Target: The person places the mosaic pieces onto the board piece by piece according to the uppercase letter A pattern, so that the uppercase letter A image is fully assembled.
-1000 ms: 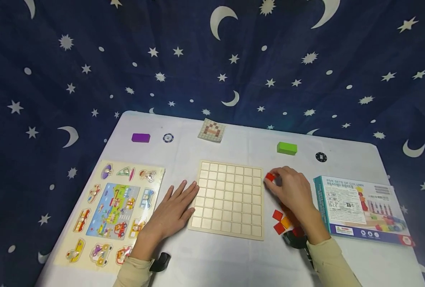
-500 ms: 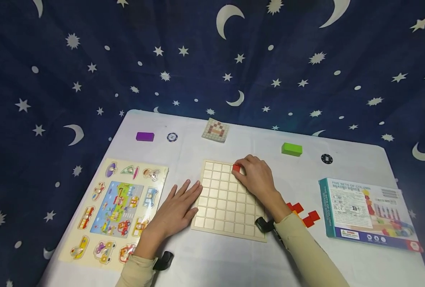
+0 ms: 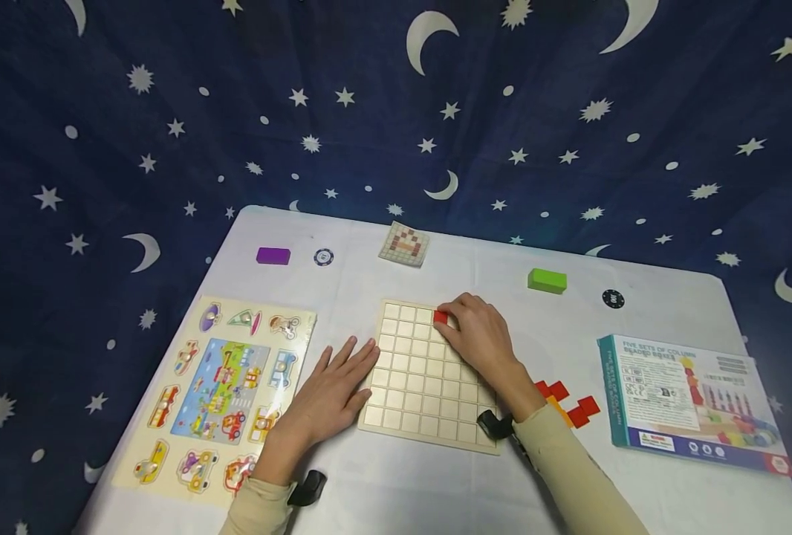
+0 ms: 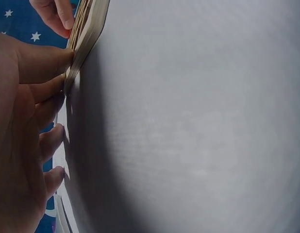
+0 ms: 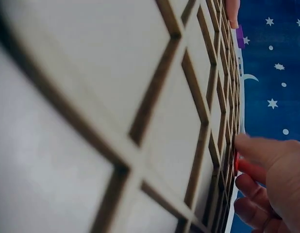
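Observation:
In the head view, my right hand pinches a small red square tile between thumb and fingers. The tile lies in a cell of the far row on the light wooden grid board. A sliver of the red tile shows by the fingertips in the right wrist view. My left hand rests palm down along the board's left side with its fingers spread. Its thumb and fingertips touch the board's edge in the left wrist view.
Several loose red tiles and an orange tile lie right of the board, partly behind my forearm. A pattern card, purple block and green block lie farther back. A picture puzzle and a cardboard box flank the board.
My right hand has carried the red tile leftward from beside the board to a far-row cell, then lowered it slightly. My left hand has stayed at the board's side.

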### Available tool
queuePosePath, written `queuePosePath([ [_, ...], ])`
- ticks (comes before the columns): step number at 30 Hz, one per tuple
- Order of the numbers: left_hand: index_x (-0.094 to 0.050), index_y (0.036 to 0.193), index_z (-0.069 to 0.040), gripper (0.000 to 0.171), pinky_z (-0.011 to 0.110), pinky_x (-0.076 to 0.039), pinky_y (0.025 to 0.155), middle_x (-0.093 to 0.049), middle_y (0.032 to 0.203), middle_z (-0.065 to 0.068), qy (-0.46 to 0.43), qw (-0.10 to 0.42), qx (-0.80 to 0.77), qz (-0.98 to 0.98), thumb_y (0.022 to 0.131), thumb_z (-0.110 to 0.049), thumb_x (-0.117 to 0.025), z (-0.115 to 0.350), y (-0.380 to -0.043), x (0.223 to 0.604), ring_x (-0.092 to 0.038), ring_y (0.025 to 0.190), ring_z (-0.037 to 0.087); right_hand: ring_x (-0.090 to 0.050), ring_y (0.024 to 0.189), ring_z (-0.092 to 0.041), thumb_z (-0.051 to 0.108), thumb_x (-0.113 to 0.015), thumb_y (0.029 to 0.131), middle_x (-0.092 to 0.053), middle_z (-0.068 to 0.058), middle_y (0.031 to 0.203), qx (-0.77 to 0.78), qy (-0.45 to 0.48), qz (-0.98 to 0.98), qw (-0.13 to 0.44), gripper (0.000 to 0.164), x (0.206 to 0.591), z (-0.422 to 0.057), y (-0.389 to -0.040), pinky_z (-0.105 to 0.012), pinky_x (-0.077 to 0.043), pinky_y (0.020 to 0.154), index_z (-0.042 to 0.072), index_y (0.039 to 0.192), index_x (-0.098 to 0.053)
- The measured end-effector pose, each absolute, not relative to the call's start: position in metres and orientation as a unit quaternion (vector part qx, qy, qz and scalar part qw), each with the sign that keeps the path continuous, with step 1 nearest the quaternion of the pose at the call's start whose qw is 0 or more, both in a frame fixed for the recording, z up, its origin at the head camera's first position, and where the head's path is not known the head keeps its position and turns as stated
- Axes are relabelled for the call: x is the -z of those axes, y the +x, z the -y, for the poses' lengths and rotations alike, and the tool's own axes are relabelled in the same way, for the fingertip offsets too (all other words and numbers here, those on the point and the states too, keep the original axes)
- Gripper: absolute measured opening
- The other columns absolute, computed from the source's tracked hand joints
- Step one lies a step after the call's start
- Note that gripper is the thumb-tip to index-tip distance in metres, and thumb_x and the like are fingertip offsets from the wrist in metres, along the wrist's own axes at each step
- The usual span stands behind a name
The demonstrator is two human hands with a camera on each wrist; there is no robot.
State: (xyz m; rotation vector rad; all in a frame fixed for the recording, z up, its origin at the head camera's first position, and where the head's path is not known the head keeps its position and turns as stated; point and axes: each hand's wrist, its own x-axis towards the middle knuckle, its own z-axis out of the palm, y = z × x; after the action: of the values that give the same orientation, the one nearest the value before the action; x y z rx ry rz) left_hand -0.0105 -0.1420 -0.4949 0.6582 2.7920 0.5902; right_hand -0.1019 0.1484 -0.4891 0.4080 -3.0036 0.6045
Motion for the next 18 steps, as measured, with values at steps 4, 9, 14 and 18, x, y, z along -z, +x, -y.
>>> queuePosePath([
  [4,-0.039,0.167,-0.018,0.065,0.062,-0.020,0.136,-0.036,0.175,-0.002,0.224,0.107,-0.203,-0.947,0.107,-0.033,-0.058,0.141,-0.011,0.494,-0.027,0.166,0.031,-0.068,0.102,-0.027,0.042,-0.081,0.094,-0.073,-0.008,0.112,-0.201,0.122,0.972,0.023,0.045,0.486,-0.157,-0.094,-0.045,-0.056,0.085,0.014,0.129,-0.077],
  [9,-0.038,0.167,-0.018,0.065,0.061,-0.019,0.136,-0.036,0.175,-0.002,0.223,0.115,-0.201,-0.947,0.107,-0.033,-0.057,0.138,-0.012,0.494,-0.025,0.167,0.031,-0.067,0.096,-0.028,0.036,-0.082,0.094,-0.074,-0.011,0.112,-0.202,0.077,0.976,0.035,0.043,0.481,-0.187,-0.077,-0.044,-0.053,0.079,0.013,0.129,-0.077],
  [14,-0.038,0.167,-0.017,0.065,0.061,-0.018,0.136,-0.036,0.175,-0.002,0.213,0.116,-0.201,-0.949,0.107,-0.032,-0.058,0.139,-0.011,0.493,-0.025,0.167,0.031,-0.064,0.096,-0.031,0.030,-0.083,0.093,-0.073,-0.016,0.116,-0.192,0.033,0.980,0.031,0.044,0.481,-0.228,-0.053,-0.048,-0.054,0.082,0.011,0.132,-0.075],
  [18,-0.040,0.166,-0.016,0.064,0.061,-0.019,0.136,-0.037,0.174,-0.001,0.210,0.106,-0.205,-0.950,0.106,-0.030,-0.060,0.137,-0.010,0.492,-0.026,0.167,0.031,-0.064,0.104,-0.037,0.025,-0.083,0.092,-0.071,-0.021,0.121,-0.197,0.005,0.980,0.031,0.045,0.476,-0.263,-0.031,-0.056,-0.058,0.088,0.010,0.134,-0.073],
])
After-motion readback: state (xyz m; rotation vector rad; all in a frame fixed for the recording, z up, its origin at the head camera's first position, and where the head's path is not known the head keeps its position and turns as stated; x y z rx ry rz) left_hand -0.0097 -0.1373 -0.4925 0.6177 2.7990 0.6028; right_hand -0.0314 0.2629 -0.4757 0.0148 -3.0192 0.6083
